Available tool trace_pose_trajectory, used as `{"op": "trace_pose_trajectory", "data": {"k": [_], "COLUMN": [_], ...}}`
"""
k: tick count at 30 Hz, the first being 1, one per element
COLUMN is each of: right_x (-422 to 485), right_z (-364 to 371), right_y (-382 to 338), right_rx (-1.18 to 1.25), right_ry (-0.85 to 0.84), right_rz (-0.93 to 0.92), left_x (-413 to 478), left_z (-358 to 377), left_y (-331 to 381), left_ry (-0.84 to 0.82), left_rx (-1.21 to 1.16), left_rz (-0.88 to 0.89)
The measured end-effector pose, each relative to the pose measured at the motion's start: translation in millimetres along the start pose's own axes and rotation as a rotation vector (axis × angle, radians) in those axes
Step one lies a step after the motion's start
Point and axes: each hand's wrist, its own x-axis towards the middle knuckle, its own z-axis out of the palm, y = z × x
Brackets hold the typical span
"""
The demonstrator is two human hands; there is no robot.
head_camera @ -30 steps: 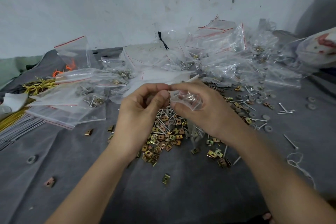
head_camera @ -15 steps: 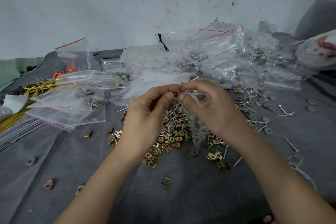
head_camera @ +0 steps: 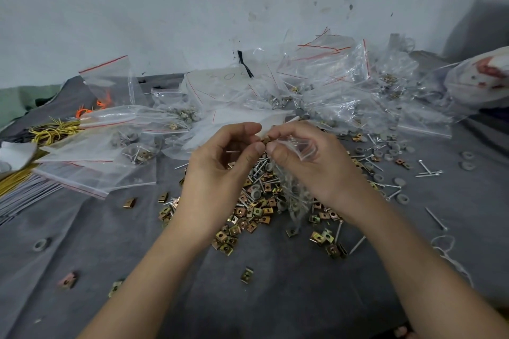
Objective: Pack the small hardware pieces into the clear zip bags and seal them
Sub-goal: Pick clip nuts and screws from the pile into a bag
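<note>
Soft, even, rather dim light with a cool cast leaves only faint shadows on the grey cloth point(head_camera: 275, 297), while a dark shadow covers the wall point(head_camera: 192, 8) at its upper right corner. The heaped clear zip bags point(head_camera: 330, 77) show pale glare, and wide-angle distortion bends and softens the picture's edges.

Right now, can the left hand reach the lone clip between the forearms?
Probably yes: the clip lies uncovered on the cloth, but the left hand pinches a piece at the bag.
</note>
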Motion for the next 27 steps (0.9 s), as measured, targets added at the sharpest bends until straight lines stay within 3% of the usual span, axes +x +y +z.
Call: {"op": "trace_pose_trajectory", "data": {"k": [10, 16, 23, 27], "right_x": [0.7, -0.4, 0.0, 0.2], "right_z": [-0.1, -4.3, 1.0, 3.8], "right_y": [0.2, 2.2, 4.2, 4.0], "right_rx": [-0.013, 0.023, -0.035, -0.102], "right_ry": [-0.015, -0.086, -0.007, 0.014], "right_rz": [0.020, 0.057, 0.007, -0.014], "left_x": [0.7, 2.1, 2.1, 1.6], "left_z": [-5.5, -13.5, -13.7, -12.5], "left_y": [-1.9, -1.7, -4.5, -5.6], "left_ry": [-0.073, -0.160, -0.087, -0.079], "left_rx": [0.296, 0.284, 0.377, 0.558], "left_rz": [0.176, 0.141, 0.208, 0.345]}}
